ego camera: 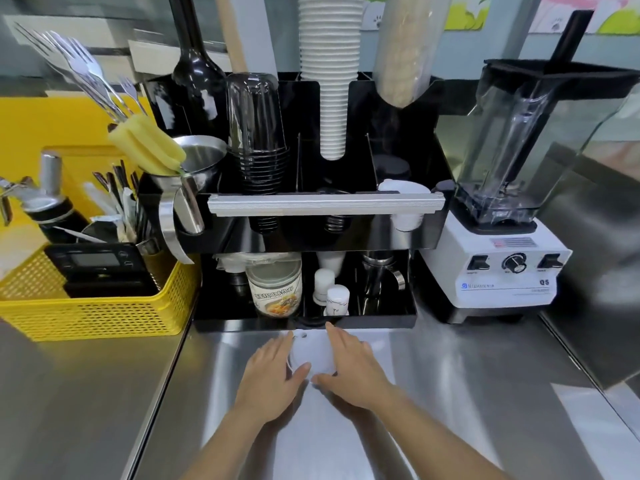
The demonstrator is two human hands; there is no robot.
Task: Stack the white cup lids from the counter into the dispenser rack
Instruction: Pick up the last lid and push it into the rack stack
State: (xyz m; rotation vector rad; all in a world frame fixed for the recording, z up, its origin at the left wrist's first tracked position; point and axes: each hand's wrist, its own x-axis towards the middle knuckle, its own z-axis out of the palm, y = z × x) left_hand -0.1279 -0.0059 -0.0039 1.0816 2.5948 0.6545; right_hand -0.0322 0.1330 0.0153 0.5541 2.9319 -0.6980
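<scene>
Both hands rest low on the steel tabletop (450, 393), cupped around a small stack of white cup lids (308, 355) that lies between them, just in front of the dispenser rack (426, 216). The left hand (273, 372) presses against the stack's left side, its fingers (277, 348) spread and curved along the rim with the thumb tucked at the near edge. The right hand (353, 365) mirrors it on the other side, fingers (341, 337) splayed and reaching past the stack's far edge toward the rack's base lip. Neither hand is closed; each is open and bearing sideways on the lids.

The lids look like thin moulded plastic: very light, a little flexible, and slick against polished steel, so they are likely to skate or fan apart if pushed from one side only. The surest hold is probably at the rims, squeezed evenly from opposite sides, and gently, since a hard pinch could buckle them.

Beyond the fingertips the room tightens. The rack's lower shelf holds a labelled can (277, 289) and small white bottles (332, 292), and an aluminium rail (325, 204) crosses the upper tier. White lids (401, 188) already sit in the right-hand compartment behind that rail, which seems the likely destination. To the right of the fingers stands a blender (502, 202), close beside the rack; to the left, a yellow basket (97, 306). Behind the wrists the tabletop is bare.
</scene>
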